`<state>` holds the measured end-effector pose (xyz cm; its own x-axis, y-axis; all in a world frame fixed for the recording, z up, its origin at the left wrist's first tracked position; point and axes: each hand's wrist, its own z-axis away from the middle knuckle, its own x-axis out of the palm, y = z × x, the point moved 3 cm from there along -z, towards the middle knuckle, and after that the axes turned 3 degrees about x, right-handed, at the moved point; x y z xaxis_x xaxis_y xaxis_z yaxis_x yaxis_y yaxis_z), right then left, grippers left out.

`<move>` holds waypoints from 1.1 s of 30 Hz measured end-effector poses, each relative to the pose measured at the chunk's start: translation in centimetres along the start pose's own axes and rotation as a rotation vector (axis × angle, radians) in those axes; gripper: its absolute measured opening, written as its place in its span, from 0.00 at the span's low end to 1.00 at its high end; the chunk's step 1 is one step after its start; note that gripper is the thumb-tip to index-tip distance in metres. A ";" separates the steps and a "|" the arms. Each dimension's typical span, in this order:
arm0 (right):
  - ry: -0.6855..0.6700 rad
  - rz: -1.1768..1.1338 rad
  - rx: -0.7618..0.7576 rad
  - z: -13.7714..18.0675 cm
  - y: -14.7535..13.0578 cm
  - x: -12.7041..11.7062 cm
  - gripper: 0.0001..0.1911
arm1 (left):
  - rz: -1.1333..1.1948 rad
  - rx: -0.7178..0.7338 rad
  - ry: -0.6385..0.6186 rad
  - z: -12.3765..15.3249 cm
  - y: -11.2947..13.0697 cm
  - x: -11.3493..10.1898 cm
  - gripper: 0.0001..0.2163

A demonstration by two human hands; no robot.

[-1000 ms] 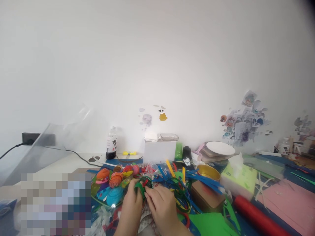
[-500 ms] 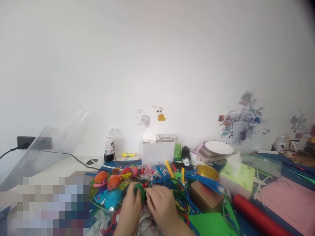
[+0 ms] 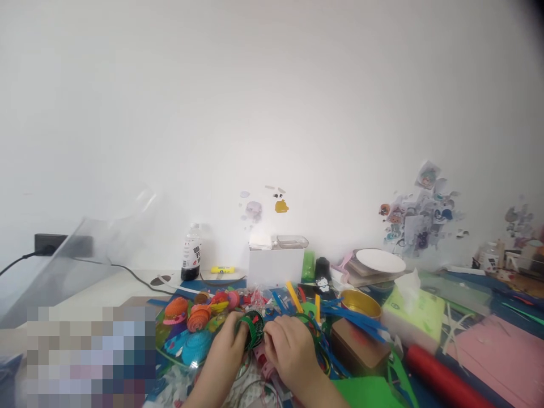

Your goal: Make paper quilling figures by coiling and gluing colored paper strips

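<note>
My left hand (image 3: pixel 229 343) is closed round a small green ring-shaped piece (image 3: pixel 255 330), with a dark, ridged inside and a bit of red in it. To the right of this piece, my right hand (image 3: pixel 291 348) has its fingers pinched together near the rim; whatever lies between those fingertips is hidden. A pink object (image 3: pixel 265 364) shows below and between the hands, partly covered. Just left of my left hand, a clear green-edged tray (image 3: pixel 170 350) bears orange, blue and other coloured coiled paper domes (image 3: pixel 197 347).
A dark-drink bottle (image 3: pixel 191 252) and a white box (image 3: pixel 276 266) stand by the wall. On the right are blue paper strips (image 3: pixel 355 317), a gold tin (image 3: pixel 363 306), a brown box (image 3: pixel 359 343), a tissue pack (image 3: pixel 414 317), a red roll (image 3: pixel 446 377) and pink sheets (image 3: pixel 504 351).
The green piece has turned so that its dark inside shows more. My right hand has shifted slightly right, and the pink object between the hands has come into sight.
</note>
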<state>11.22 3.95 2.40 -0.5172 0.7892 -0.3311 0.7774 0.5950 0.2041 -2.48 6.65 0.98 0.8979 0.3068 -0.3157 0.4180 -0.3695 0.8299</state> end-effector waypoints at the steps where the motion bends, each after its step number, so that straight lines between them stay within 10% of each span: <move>1: -0.005 0.005 0.003 0.0 0.1 0.0 0.12 | 0.004 0.007 -0.008 0.0 0.2 0.0 0.06; 9: -0.011 -0.152 0.127 0.1 0.6 0.6 0.10 | 0.084 -0.046 0.013 -0.4 -0.1 -0.8 0.04; 21: -0.034 -0.150 0.302 0.4 -0.2 1.1 0.09 | 0.789 -0.616 -0.026 0.3 -0.5 0.6 0.09; 33: -0.015 -0.123 0.152 0.4 -0.1 1.0 0.16 | 0.815 -0.739 -0.083 1.8 1.3 0.7 0.03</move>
<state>10.76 4.61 1.66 -0.6071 0.7090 -0.3587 0.7542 0.6563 0.0206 -1.04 4.81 1.06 0.8848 0.1391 0.4447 -0.4646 0.1901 0.8649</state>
